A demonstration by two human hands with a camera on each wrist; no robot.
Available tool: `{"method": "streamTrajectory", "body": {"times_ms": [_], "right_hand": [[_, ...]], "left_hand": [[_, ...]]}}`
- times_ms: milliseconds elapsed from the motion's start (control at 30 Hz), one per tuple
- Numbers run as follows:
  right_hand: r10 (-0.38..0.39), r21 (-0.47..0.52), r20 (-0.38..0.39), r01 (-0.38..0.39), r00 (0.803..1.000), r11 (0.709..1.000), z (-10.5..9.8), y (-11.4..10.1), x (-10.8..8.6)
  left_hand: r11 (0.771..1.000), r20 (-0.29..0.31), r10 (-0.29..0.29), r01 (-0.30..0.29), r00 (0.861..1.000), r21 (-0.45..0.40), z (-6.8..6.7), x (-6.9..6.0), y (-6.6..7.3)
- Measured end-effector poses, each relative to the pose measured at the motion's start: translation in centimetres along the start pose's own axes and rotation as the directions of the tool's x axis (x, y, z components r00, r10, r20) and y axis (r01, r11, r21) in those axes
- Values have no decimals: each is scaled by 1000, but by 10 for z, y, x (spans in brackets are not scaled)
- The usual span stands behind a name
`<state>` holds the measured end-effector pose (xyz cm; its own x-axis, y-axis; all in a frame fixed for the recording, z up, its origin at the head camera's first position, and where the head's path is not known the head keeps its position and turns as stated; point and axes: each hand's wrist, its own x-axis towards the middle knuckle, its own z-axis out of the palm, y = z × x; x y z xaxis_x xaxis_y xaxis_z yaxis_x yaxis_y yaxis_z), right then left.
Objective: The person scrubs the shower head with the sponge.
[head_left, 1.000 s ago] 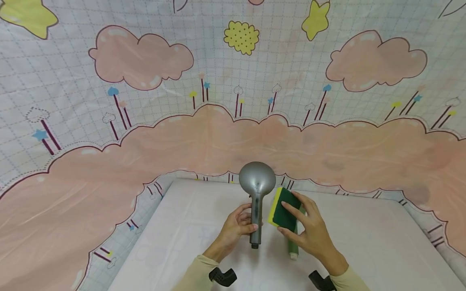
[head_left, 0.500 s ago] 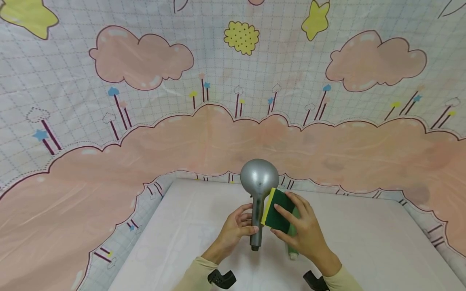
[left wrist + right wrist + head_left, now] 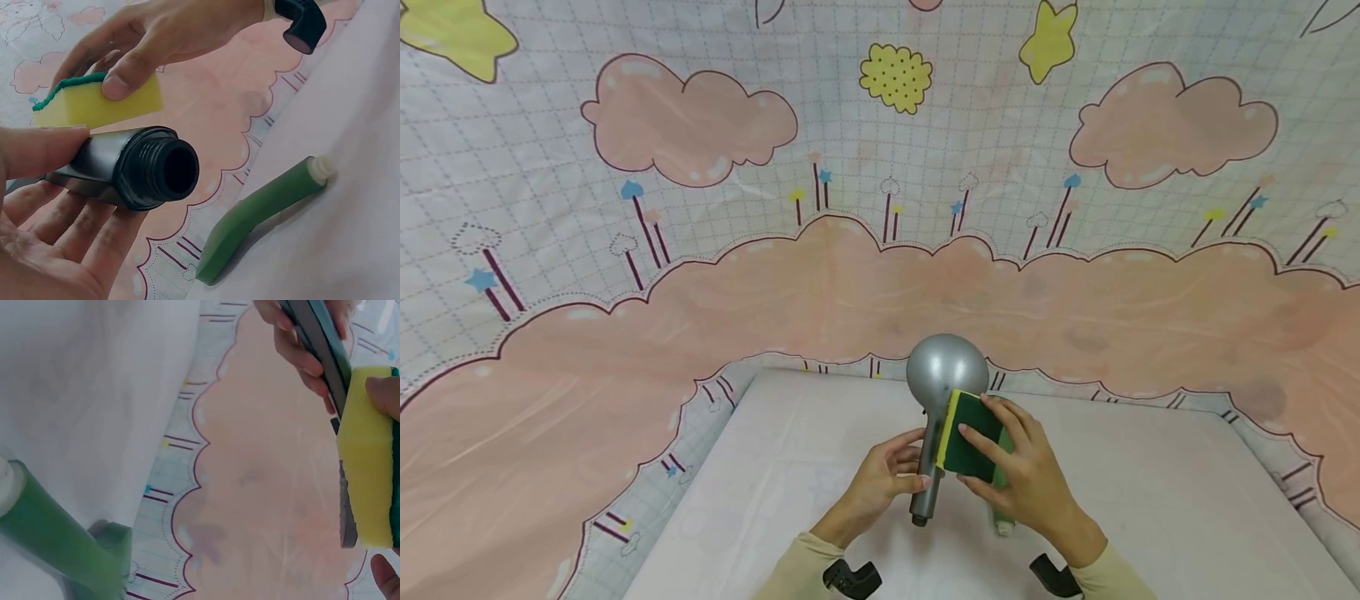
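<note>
My left hand [image 3: 877, 477] holds a grey shower head [image 3: 947, 369] by its handle, the round head up and leaning right. In the left wrist view, the black threaded end [image 3: 172, 169] of the handle faces the camera. A yellow and green sponge [image 3: 972, 440] is gripped between the thumb and fingers of my right hand [image 3: 1037, 471]. Its yellow side lies against the shower head's handle in the head view, and the right wrist view shows the yellow sponge face [image 3: 365, 444] by the handle. Below them, a green bent tube [image 3: 259, 215] with a pale threaded end lies on the table.
The white table [image 3: 760, 500] stands before a patterned cloth backdrop [image 3: 1000, 308] with clouds and stars. In the head view, my right hand partly covers the green tube. Each wrist carries a black camera mount [image 3: 852, 579].
My right hand has brought the sponge left to the shower head's handle. The shower head has tilted, its top moving right and its lower end slightly left.
</note>
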<state>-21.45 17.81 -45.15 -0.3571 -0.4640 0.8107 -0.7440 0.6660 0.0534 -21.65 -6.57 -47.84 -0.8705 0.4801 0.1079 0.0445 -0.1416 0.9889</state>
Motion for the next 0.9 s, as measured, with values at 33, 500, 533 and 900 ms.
{"method": "streamTrajectory", "body": {"times_ms": [33,500,533,900], "right_hand": [[0,-5,5,0,1000,1000,-1,1,1],[51,-6,10,-51,999,999,-5,5,3],[54,-5,13,-54,998,999,-4,5,3],[23,15,27,-23,999,1000,0,-6,-3]], "left_hand": [[1000,-1,-2,2,1000,-1,0,0,0],[1000,10,9,-9,1000,-26,3,-2,1],[1000,10,7,-7,1000,-31,4,-2,1],[997,-15,10,-11,1000,-76,7,-2,-1]]}}
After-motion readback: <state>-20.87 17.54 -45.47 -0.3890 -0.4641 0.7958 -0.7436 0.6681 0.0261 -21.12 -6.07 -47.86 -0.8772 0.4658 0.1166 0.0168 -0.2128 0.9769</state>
